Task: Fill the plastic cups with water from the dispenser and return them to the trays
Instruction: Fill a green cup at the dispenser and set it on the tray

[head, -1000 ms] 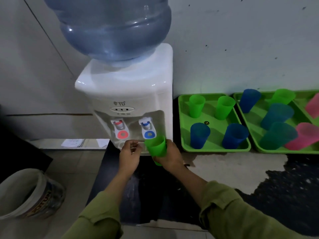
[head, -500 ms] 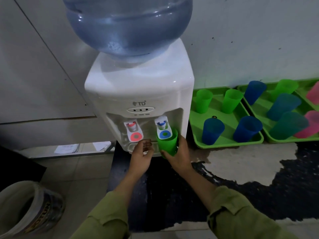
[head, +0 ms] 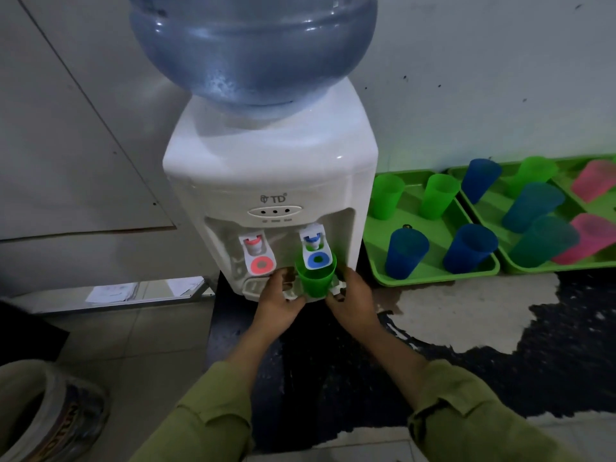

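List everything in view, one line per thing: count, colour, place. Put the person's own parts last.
Water dispenser: one, white, against the wall, centre.
Water bottle: one, blue, on top of the dispenser.
Taps: two, red on the left, blue on the right.
Green cup: one, under the blue tap.
Near tray: one, green, right of the dispenser, holding two green and two blue cups.
Far tray: one, green, further right, with blue, green, teal and pink cups, partly cut off.
Bucket: one, pale, lower left on the floor.
Left hand: beside the cup.
Right hand: beside the cup; grip unclear.
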### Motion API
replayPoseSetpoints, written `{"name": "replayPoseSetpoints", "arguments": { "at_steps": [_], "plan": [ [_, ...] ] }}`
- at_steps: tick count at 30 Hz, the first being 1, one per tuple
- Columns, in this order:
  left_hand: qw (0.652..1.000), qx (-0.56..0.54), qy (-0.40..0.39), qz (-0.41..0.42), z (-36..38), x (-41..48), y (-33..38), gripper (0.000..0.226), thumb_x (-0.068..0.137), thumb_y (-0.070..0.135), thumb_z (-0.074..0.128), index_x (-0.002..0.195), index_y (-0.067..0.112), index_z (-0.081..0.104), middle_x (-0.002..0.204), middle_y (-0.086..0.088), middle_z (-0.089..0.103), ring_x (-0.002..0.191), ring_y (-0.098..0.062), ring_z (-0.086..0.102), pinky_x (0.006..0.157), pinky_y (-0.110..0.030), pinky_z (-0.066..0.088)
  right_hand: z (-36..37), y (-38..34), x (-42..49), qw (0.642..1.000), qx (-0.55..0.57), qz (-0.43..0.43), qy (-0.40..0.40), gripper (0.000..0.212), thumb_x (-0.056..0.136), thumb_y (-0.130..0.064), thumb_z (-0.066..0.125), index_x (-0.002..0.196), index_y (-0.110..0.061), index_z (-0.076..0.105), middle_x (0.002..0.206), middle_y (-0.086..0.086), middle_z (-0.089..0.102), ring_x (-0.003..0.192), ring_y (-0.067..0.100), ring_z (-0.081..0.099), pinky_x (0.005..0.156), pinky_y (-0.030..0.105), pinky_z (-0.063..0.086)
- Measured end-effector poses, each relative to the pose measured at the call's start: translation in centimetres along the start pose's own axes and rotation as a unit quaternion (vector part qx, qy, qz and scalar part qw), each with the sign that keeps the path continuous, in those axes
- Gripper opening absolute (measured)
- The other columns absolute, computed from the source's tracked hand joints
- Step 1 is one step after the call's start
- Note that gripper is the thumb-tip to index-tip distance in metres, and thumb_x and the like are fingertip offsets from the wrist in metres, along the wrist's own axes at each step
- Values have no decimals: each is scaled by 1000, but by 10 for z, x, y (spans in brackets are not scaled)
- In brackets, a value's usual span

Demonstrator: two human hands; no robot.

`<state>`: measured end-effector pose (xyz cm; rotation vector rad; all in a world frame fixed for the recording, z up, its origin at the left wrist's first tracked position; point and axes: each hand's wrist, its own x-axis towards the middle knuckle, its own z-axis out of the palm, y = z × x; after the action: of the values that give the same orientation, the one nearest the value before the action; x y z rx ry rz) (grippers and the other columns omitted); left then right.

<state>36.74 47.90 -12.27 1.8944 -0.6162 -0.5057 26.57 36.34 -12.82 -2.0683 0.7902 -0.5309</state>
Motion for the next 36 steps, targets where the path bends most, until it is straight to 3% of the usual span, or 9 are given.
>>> {"name": "replayPoseSetpoints", "arguments": {
  "at_steps": [5,9,14,18,21,27,31,33,36],
  "plan": [
    [1000,-20,8,4,15,1,16,81,62,17,84,129,12,40,116,3,55,105,-13,55,91,-29,48,-26,-16,5,997,-30,-16,70,20,88,-14,57,105,-6,64,91,10,67,79,22,62,73,36,53],
    [999,-14,33,-5,21,6,30,78,62,11,84,127,14,43,111,6,54,101,-11,54,90,-29,48,-38,-42,22,999,-35,-31,27,24,90,-30,59,104,-12,68,66,1,60,59,17,54,57,29,44],
    [1000,-4,25,-7,20,10,33,68,65,9,83,121,14,45,109,4,55,100,-17,57,88,-31,48,-39,-52,32,997,-65,-23,-29,22,89,-30,60,86,-9,67,60,1,52,57,18,47,54,27,32],
    [999,20,27,-14,20,13,34,64,65,10,82,117,11,45,117,-4,58,104,-22,57,89,-36,49,-45,-54,31,995,-70,-16,-64,16,89,-24,60,75,-17,56,53,-6,44,49,6,40,50,27,27],
    [999,1,33,-16,21,14,32,65,63,6,83,117,9,46,118,-8,60,105,-25,59,88,-38,50,-51,-57,26,995,-53,-17,-87,20,88,-23,60,71,-14,53,54,-7,43,51,2,39,46,17,28],
    [998,-47,28,-31,22,14,30,73,54,1,85,116,6,46,110,-8,57,107,-30,57,87,-40,49,-65,-75,17,992,66,13,-105,29,88,-19,56,75,7,57,58,10,48,54,20,45,57,36,40],
    [999,31,38,3,21,14,28,76,59,7,86,122,3,44,124,-15,56,113,-28,54,91,-34,45,-76,-91,21,986,120,41,-111,33,92,-19,52,63,-5,54,50,4,48,43,17,45,48,30,39],
    [999,41,32,9,20,14,28,76,61,10,85,125,4,44,127,-14,55,116,-28,54,93,-33,44,-79,-89,22,988,108,36,-104,35,95,-23,48,62,-13,52,52,4,50,45,19,48,49,32,42],
    [997,68,18,25,20,15,27,77,63,21,85,128,11,45,131,-10,54,119,-26,52,97,-34,43,-83,-73,23,1000,18,15,0,35,94,-29,51,62,-17,45,58,5,51,56,21,51,56,35,41]
  ]
}}
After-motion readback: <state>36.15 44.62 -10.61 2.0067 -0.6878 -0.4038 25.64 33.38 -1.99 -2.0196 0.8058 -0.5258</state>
